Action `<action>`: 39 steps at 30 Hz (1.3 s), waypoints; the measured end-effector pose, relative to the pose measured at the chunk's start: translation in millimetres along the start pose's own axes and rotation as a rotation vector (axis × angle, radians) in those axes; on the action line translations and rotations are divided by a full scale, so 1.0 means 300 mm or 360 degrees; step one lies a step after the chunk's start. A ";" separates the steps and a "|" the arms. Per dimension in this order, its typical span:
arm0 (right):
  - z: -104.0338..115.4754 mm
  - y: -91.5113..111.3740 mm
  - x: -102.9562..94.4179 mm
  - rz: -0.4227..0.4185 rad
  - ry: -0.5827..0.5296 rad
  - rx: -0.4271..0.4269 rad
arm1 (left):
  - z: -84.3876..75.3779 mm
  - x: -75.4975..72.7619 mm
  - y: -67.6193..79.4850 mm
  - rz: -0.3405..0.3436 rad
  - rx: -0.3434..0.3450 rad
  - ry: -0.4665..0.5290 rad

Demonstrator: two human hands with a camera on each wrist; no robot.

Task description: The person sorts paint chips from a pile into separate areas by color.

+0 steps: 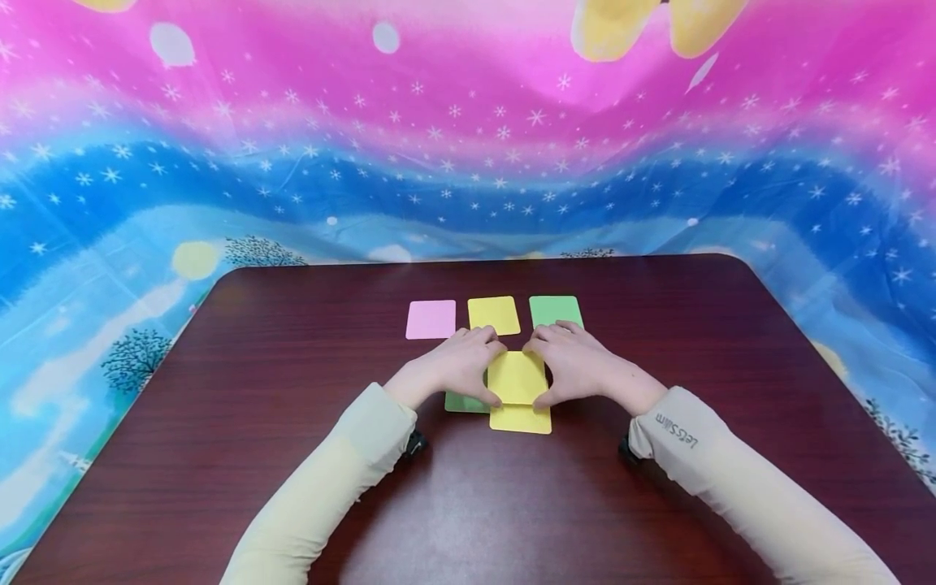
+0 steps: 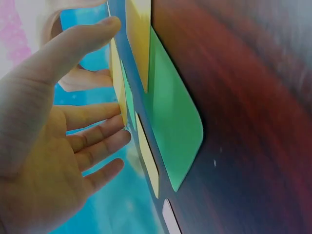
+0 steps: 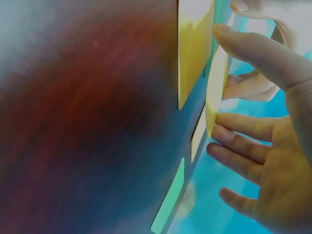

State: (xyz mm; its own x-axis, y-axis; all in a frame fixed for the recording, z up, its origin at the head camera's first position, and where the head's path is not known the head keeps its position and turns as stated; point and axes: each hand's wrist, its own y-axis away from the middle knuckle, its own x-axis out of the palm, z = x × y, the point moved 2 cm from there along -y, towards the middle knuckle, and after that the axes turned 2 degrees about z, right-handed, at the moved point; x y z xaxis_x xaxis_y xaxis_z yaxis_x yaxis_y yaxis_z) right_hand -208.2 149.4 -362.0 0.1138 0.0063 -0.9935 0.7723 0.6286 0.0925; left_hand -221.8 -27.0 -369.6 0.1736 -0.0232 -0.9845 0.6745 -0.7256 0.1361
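A yellow square card [image 1: 516, 378] with rounded corners is held level above the table by both hands. My left hand [image 1: 464, 366] grips its left side, thumb at the near edge and fingertips at the far edge. My right hand [image 1: 574, 366] does the same on the right side. In the right wrist view, the held card [image 3: 217, 92] shows a gap from the tabletop. Below it lie another yellow card [image 1: 520, 419] and, to the left, a green card [image 1: 465, 403], each partly covered. The left wrist view shows more of that green card [image 2: 175, 122].
Farther back, a pink card [image 1: 431, 319], a third yellow card [image 1: 493, 315] and a second green card [image 1: 556, 309] lie in a row on the dark wooden table [image 1: 292, 366]. A colourful patterned cloth [image 1: 468, 146] hangs behind the table.
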 end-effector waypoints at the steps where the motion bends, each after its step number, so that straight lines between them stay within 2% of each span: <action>1: -0.004 -0.009 -0.001 0.0009 -0.0004 0.0005 | 0.009 0.001 -0.004 0.0000 -0.0006 0.0013; 8: -0.033 -0.074 0.000 0.0057 -0.0016 0.0041 | 0.061 0.008 -0.041 0.0003 -0.0045 0.0008; 18: -0.076 -0.167 -0.006 0.0090 -0.0043 0.0085 | 0.137 0.005 -0.083 -0.0055 -0.0127 0.0044; 27: -0.100 -0.224 -0.017 0.0058 -0.0065 0.0086 | 0.188 -0.003 -0.113 -0.0070 -0.0194 0.0135; 39: -0.137 -0.296 -0.013 0.0067 -0.0108 0.0174 | 0.234 -0.022 -0.159 -0.0065 -0.0327 0.0218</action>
State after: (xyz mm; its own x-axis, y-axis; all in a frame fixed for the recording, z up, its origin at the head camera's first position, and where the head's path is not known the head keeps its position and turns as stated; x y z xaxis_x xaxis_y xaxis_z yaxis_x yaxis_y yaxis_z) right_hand -302.8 125.7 -369.2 0.1866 -0.0240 -0.9821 0.8290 0.5403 0.1443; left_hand -305.6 -40.6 -377.5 0.2295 0.1072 -0.9674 0.8123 -0.5686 0.1297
